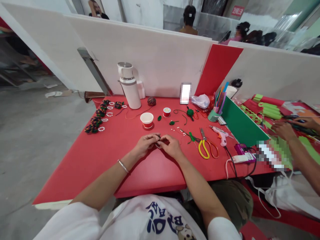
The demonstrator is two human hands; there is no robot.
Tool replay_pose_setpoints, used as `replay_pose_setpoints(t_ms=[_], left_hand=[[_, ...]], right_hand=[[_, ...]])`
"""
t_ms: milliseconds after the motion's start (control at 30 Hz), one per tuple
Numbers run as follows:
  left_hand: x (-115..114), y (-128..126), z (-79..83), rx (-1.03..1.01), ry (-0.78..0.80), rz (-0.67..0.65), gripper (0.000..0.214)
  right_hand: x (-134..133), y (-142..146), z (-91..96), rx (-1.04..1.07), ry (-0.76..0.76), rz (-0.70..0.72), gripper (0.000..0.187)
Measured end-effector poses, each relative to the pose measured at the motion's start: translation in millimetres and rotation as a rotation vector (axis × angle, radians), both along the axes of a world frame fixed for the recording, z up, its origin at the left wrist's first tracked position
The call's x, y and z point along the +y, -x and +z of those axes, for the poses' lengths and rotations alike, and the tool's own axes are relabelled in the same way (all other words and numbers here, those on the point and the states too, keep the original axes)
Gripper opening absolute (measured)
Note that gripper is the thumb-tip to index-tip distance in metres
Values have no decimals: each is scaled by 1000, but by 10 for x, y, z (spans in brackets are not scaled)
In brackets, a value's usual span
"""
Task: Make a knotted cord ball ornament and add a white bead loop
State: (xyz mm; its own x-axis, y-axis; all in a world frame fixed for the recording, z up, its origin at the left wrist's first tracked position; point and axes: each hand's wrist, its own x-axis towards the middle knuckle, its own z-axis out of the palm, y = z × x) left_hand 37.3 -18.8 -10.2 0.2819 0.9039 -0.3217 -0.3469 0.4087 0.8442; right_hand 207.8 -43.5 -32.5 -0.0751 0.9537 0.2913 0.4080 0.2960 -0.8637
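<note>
My left hand (146,145) and my right hand (171,146) meet over the red table, fingertips pinched together. Between them is a short string of white beads (158,146), with something small and dark at the fingertips; the fingers hide most of it. Just beyond lie a white paper cup (146,118), a spool of red thread (166,112) and small green yarn pieces (172,123). Loose white beads (183,133) are scattered to the right, beside green-handled tweezers or a similar tool (192,136) and scissors with yellow and orange handles (204,146).
Dark multicoloured yarn pieces with bead loops (96,120) line the left. A white thermos (131,91) and yarn ball (151,101) stand behind. To the right are a pink glue gun (222,136), a pen cup (213,115), a green divider (241,123) and a co-worker's hands (285,130).
</note>
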Motion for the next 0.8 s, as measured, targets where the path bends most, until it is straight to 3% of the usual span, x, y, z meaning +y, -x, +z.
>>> replay_pose_setpoints(t_ms=[400,500,633,800], left_hand=[[-4,-26,-16,50,-64,23,35],[3,-22,-40,53,-56,20,38],[12,-13,-65,65,-61,15,40],[8,-23,-54,60,-50,48,42]], right_hand=[[-13,-34,79,-46,-65,-32,8],[-11,-29,83,15,-37,-53,8],[7,-8,70,144,20,24,24],[37,-18,57,136,51,-14,18]])
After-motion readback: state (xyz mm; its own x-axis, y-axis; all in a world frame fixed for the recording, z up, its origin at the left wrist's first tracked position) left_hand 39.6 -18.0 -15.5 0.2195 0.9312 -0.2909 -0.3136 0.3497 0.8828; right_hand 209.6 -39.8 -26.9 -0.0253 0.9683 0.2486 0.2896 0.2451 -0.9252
